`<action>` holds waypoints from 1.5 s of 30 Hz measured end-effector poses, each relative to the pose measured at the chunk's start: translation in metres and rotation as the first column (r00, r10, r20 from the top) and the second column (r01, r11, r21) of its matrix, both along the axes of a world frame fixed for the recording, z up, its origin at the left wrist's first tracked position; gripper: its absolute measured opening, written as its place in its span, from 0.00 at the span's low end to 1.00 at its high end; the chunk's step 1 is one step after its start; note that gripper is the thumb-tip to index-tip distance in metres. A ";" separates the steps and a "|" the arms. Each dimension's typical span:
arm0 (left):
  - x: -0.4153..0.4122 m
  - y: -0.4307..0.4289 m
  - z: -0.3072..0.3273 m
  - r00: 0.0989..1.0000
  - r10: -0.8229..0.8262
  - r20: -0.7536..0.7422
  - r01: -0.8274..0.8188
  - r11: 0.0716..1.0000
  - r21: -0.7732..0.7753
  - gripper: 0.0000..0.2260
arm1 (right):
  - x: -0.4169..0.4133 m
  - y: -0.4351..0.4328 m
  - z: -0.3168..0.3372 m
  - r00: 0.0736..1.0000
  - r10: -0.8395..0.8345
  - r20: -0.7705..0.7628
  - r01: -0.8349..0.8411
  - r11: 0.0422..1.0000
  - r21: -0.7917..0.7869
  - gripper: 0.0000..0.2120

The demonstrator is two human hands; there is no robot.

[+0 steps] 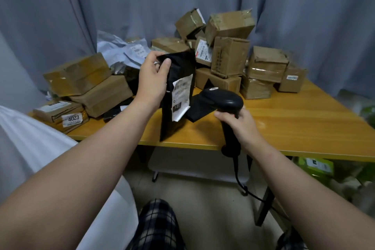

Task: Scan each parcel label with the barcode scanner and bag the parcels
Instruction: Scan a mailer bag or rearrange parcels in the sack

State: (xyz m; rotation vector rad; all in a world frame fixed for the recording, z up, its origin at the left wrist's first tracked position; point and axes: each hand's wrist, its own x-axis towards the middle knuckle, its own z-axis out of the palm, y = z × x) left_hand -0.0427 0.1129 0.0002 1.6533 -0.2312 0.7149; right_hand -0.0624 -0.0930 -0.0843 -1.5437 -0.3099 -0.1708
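The wooden surface (294, 119) before me carries brown boxes (229, 57) piled along its back edge and left corner, pale mailers (121, 50) back-left, and a flat black bag (197, 110) mid-front.

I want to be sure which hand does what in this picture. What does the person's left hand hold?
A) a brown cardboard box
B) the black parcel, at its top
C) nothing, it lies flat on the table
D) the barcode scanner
B: the left hand pinches the top edge of the black parcel, whose white label is showing, while the right hand grips the barcode scanner by its handle.
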 end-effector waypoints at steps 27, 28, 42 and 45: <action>-0.027 -0.038 -0.026 0.877 -0.217 -0.428 0.239 0.971 -0.001 0.15 | -0.038 -0.018 0.033 0.974 -0.213 -0.084 0.226 0.952 0.207 0.05; -0.027 -0.038 -0.027 0.874 -0.219 -0.433 0.245 0.970 0.004 0.14 | -0.040 -0.017 0.034 0.974 -0.210 -0.086 0.223 0.951 0.214 0.05; -0.019 -0.041 -0.032 0.934 -0.168 -0.314 0.141 0.984 -0.107 0.07 | -0.039 -0.016 0.020 0.940 -0.255 0.225 0.302 0.931 -0.205 0.15; -0.014 -0.038 -0.033 0.925 -0.170 -0.339 0.126 0.981 -0.149 0.06 | -0.042 -0.012 0.011 0.932 -0.280 0.228 0.335 0.906 -0.259 0.20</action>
